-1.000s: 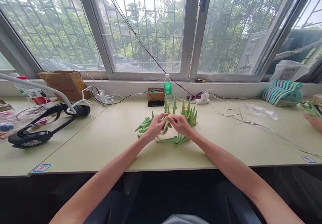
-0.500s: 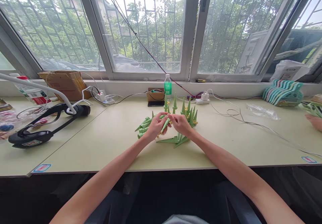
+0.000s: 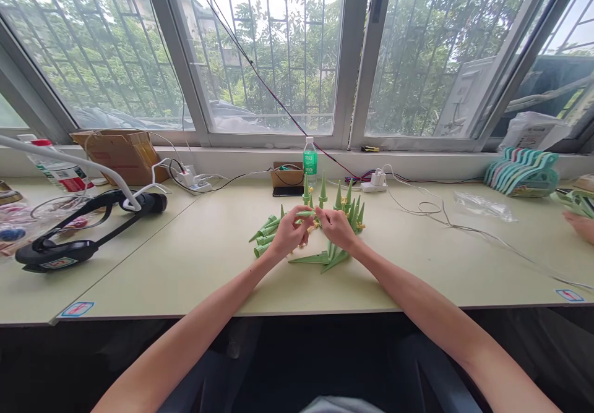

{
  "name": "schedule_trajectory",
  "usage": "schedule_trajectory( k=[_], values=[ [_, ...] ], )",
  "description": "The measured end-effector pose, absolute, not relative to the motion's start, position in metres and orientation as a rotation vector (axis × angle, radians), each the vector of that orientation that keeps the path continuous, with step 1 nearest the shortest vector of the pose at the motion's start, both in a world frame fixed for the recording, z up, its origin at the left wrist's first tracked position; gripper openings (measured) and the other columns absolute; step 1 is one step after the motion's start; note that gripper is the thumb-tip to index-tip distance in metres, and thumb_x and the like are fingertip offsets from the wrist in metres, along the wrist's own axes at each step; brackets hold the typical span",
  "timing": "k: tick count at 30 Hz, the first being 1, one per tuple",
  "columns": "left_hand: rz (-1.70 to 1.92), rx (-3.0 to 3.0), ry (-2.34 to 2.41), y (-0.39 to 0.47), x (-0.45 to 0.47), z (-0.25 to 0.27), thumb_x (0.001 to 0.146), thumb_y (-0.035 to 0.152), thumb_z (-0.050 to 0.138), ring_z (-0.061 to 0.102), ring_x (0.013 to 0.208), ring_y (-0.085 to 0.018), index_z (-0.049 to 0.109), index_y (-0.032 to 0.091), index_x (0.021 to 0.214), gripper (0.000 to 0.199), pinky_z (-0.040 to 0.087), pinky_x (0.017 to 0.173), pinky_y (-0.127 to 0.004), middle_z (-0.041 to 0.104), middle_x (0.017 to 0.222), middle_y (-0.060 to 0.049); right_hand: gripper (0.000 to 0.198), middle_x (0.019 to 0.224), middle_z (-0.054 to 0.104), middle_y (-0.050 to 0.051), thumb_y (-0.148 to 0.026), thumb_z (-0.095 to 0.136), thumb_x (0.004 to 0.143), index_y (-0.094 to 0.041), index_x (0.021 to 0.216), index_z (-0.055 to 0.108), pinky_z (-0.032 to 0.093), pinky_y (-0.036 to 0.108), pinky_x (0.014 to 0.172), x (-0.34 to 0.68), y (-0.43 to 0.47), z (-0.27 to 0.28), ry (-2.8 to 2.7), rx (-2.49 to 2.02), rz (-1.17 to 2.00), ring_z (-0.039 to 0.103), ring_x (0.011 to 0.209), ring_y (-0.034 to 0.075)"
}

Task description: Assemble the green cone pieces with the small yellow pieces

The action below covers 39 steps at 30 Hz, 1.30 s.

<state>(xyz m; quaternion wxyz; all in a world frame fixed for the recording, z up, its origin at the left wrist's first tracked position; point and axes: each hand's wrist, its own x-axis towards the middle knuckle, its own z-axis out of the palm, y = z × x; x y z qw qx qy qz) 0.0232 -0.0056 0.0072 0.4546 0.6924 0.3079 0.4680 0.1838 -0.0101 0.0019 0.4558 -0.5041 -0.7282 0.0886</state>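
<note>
In the head view my left hand (image 3: 291, 232) is closed round a green plastic watering spike (image 3: 304, 213), which lies almost level between my two hands. My right hand (image 3: 335, 226) pinches at the right end of this spike; its fingertips hide what exactly they grip. Just behind my hands stand several upright green spikes (image 3: 323, 193), some with small yellow valves (image 3: 362, 226). Left of my left hand lie several hollow green spikes (image 3: 260, 250) on their sides. In front of my right hand, more green spikes (image 3: 310, 259) lie flat.
A green-labelled bottle (image 3: 310, 161), a small cardboard box (image 3: 286, 177) and a black phone (image 3: 287, 191) stand behind the spikes. A black headset (image 3: 69, 249) lies left. Cables (image 3: 445, 218), a plastic bag (image 3: 485, 206) and teal hangers (image 3: 522, 172) are right, beside another person's hand (image 3: 580, 224).
The held spike has swung from pointing down towards me to nearly level. My left fingers have shifted and spread a little; my right hand has barely moved.
</note>
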Motion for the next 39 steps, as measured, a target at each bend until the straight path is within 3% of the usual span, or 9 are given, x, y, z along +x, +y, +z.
schedule_trajectory(
  k=[8, 16, 31, 39],
  values=[
    [1.258, 1.987, 0.996, 0.000, 0.019, 0.001, 0.086, 0.045, 0.054, 0.048, 0.041, -0.007, 0.061, 0.017, 0.092, 0.029, 0.037, 0.042, -0.022, 0.062, 0.074, -0.001, 0.054, 0.050, 0.038, -0.002, -0.054, 0.027, 0.098, -0.020, 0.056, 0.035, 0.024, 0.026, 0.052, 0.188, -0.008, 0.002, -1.802, -1.247, 0.159, 0.031, 0.050, 0.011],
    [1.080, 2.313, 1.152, 0.004, 0.016, 0.001, 0.082, 0.038, 0.058, 0.044, 0.048, -0.009, 0.053, 0.016, 0.065, 0.028, 0.036, 0.054, -0.023, 0.059, 0.064, 0.000, 0.046, 0.049, 0.036, -0.004, -0.047, 0.034, 0.098, -0.020, 0.060, 0.036, 0.023, 0.025, 0.052, 0.190, -0.008, 0.003, -1.827, -1.291, 0.097, 0.027, 0.047, 0.011],
    [1.006, 2.360, 1.151, 0.011, 0.014, -0.006, 0.080, 0.040, 0.060, 0.052, 0.051, -0.013, 0.052, 0.018, 0.060, 0.030, 0.038, 0.056, -0.026, 0.063, 0.065, -0.002, 0.044, 0.050, 0.040, -0.003, -0.043, 0.036, 0.097, -0.020, 0.060, 0.039, 0.023, 0.025, 0.052, 0.189, -0.006, -0.002, -1.875, -1.286, 0.066, 0.029, 0.048, 0.011],
    [0.981, 2.297, 1.150, 0.005, 0.014, -0.002, 0.083, 0.036, 0.056, 0.049, 0.042, -0.010, 0.056, 0.018, 0.075, 0.020, 0.039, 0.053, -0.025, 0.065, 0.075, -0.003, 0.039, 0.052, 0.044, -0.002, -0.038, 0.039, 0.096, -0.019, 0.063, 0.046, 0.025, 0.024, 0.053, 0.189, -0.007, -0.002, -1.920, -1.255, 0.084, 0.032, 0.049, 0.011]
  ],
)
